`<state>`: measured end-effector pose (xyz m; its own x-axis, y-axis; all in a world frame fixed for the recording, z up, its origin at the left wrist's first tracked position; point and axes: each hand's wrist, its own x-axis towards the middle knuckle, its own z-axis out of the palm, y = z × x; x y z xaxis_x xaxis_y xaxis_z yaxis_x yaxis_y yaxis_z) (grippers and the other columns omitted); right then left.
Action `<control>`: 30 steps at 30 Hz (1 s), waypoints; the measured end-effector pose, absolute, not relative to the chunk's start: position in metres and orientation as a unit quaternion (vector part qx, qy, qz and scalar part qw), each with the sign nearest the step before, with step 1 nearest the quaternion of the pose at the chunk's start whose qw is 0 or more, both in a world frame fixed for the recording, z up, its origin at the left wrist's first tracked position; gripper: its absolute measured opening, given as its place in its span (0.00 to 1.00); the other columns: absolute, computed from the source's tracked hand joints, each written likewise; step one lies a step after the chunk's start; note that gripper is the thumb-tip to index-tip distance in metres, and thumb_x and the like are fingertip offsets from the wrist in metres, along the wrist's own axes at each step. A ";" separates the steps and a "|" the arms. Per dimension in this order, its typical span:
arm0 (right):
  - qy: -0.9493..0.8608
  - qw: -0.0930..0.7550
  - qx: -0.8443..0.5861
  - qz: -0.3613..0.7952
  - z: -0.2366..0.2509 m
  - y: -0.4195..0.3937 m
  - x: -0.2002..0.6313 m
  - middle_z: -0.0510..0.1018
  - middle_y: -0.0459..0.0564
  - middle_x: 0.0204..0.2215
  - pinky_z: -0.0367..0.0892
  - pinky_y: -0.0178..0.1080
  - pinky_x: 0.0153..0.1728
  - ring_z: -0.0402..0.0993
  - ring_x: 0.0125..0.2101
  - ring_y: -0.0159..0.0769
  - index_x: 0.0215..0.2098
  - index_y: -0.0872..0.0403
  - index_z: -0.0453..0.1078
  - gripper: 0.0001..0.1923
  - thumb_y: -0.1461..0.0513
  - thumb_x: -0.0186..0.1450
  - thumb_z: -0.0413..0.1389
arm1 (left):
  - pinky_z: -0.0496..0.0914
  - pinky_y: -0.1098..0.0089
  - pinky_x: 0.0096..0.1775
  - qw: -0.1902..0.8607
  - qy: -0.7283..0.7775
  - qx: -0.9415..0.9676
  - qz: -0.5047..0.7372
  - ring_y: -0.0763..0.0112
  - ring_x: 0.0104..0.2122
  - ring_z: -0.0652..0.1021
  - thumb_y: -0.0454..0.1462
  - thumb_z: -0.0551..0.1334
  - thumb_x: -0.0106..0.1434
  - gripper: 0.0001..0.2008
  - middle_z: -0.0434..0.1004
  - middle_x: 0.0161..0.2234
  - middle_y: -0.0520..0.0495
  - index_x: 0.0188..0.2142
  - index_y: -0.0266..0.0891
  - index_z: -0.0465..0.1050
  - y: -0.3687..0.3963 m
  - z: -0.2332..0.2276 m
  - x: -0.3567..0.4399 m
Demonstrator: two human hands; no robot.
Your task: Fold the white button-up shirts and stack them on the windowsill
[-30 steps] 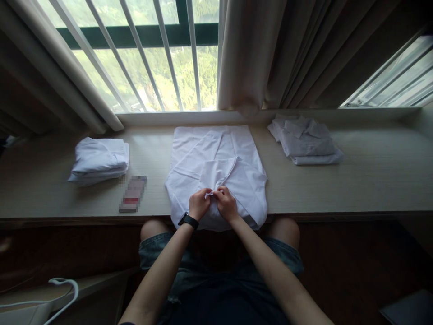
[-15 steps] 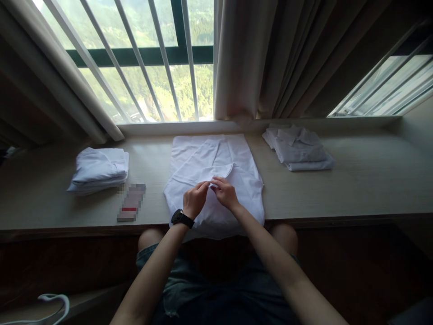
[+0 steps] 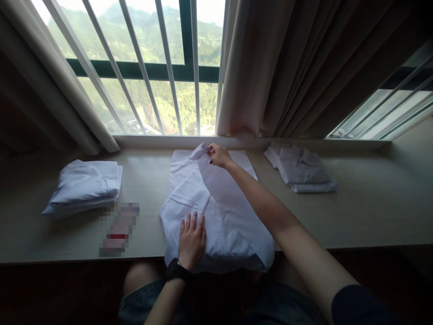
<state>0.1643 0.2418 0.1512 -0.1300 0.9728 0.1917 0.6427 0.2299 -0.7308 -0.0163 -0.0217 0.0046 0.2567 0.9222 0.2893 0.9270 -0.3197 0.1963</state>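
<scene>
A white shirt (image 3: 189, 194) lies spread on the pale wooden sill counter (image 3: 372, 212) in front of me, its near edge hanging over the front. My left hand (image 3: 191, 240), with a black watch on the wrist, rests flat and spread on the shirt's near part. My right hand (image 3: 219, 155) reaches to the far end by the window and pinches the tip of a sleeve, which is stretched long across the shirt.
A folded stack of white garments (image 3: 84, 186) sits at the left, another folded white stack (image 3: 302, 169) at the right. A blurred flat object (image 3: 118, 229) lies left of the shirt. Beige curtains (image 3: 270, 67) and a barred window (image 3: 152, 72) stand behind.
Both hands were pinching cloth together at the shirt's middle. Now the right hand has carried the sleeve tip to the far end, and the left hand has dropped flat on the near part.
</scene>
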 end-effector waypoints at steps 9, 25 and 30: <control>-0.664 0.266 -0.645 0.267 0.090 0.353 0.161 0.81 0.49 0.37 0.76 0.39 0.33 0.79 0.27 0.34 0.47 0.53 0.70 0.08 0.62 0.69 0.54 | 0.54 0.46 0.66 0.003 -0.596 -0.786 -0.166 0.50 0.68 0.57 0.36 0.55 0.68 0.27 0.56 0.69 0.45 0.66 0.44 0.64 -0.013 -0.007 -0.022; -0.765 0.204 -0.609 0.057 0.020 0.109 0.264 0.59 0.51 0.68 0.47 0.62 0.66 0.43 0.70 0.54 0.65 0.46 0.64 0.26 0.52 0.70 0.54 | 0.51 0.45 0.66 -0.018 -0.603 -0.779 -0.171 0.49 0.68 0.58 0.38 0.54 0.67 0.27 0.58 0.68 0.44 0.65 0.42 0.66 -0.011 -0.006 -0.020; -0.757 0.119 -0.641 0.051 -0.009 0.011 0.264 0.52 0.49 0.71 0.41 0.64 0.67 0.41 0.71 0.55 0.68 0.40 0.58 0.28 0.49 0.72 0.49 | 0.52 0.45 0.66 0.006 -0.597 -0.788 -0.153 0.48 0.68 0.58 0.38 0.53 0.68 0.26 0.58 0.68 0.43 0.65 0.44 0.65 -0.016 0.001 -0.017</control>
